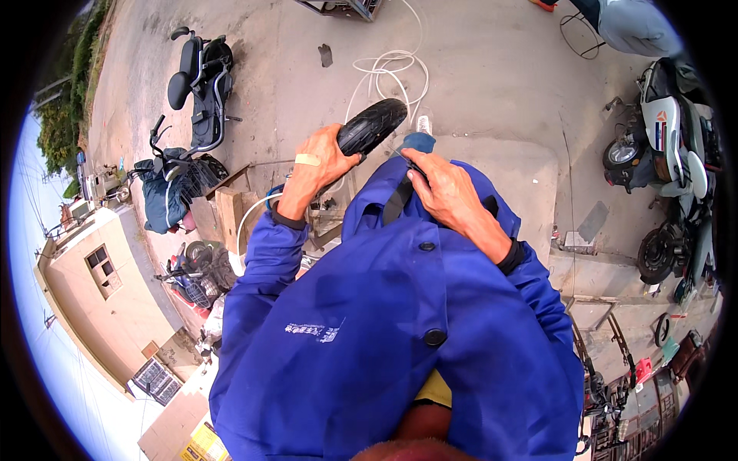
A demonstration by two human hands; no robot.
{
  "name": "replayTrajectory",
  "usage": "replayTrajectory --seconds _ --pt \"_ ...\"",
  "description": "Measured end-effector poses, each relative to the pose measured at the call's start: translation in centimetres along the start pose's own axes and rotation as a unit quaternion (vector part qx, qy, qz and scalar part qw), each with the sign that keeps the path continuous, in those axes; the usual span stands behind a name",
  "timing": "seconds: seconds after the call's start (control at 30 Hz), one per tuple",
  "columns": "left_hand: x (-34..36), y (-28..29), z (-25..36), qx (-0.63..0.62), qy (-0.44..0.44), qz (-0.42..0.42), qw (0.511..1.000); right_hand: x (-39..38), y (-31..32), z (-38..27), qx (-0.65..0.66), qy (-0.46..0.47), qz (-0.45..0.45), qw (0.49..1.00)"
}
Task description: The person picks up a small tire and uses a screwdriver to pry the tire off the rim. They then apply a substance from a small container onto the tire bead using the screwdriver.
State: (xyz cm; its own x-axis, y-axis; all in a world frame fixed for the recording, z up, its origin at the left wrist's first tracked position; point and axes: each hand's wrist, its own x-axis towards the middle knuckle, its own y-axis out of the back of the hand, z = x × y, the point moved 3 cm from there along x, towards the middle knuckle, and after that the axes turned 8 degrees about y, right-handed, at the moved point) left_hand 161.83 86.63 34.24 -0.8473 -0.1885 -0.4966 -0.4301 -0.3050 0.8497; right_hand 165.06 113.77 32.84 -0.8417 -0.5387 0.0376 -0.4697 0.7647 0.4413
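Head view, looking down the person's own chest. The left hand (319,165), just left of the frame's centre, is curled around the near end of a black tyre (371,127); its fingers wrap the tread, and a pale plaster strip sits across the back of the hand. The tyre rises from this grip toward the upper centre of the frame, its ribbed tread facing the camera, while its lower part is hidden behind the hand and the blue jacket (384,323). The right hand (446,190), just right of centre, lies knuckles-up with fingers bent together, the fingertips pressing onto a dark strap-like piece (400,200) at the jacket's upper edge; whether it pinches this piece or only rests on it cannot be told. The 2 hands are near each other but apart. A white hose (388,69) coils on the concrete ground above the tyre. At the upper left stand a black scooter (201,84) and a bicycle with a basket (173,180); at the right edge stands a white scooter (669,138), partly cut off by the lens rim. Another person's legs (626,23) are cut off at the upper right corner. The lower edges are too distorted to read.
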Motion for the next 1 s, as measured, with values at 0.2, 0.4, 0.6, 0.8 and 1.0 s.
replayTrajectory --seconds 0.2,0.4,0.6,0.8,1.0 --pt "11.3 -2.3 10.0 -0.015 -0.129 0.044 0.991 5.0 3.8 6.1 -0.119 0.004 0.113 0.986" --pt "24.6 -3.5 16.5 -0.004 -0.212 0.089 0.973 13.3 7.4 15.1 -0.205 -0.020 0.153 0.966" --pt "34.3 -2.7 24.2 0.055 -0.260 0.089 0.960 19.1 12.0 20.7 -0.147 -0.092 0.236 0.956" --pt "40.8 -1.3 31.3 0.109 -0.286 0.041 0.951 22.5 16.6 25.4 -0.113 -0.108 0.296 0.942" --pt "46.7 -0.6 38.9 0.140 -0.278 0.019 0.950 26.3 24.3 30.0 -0.084 -0.141 0.272 0.948"
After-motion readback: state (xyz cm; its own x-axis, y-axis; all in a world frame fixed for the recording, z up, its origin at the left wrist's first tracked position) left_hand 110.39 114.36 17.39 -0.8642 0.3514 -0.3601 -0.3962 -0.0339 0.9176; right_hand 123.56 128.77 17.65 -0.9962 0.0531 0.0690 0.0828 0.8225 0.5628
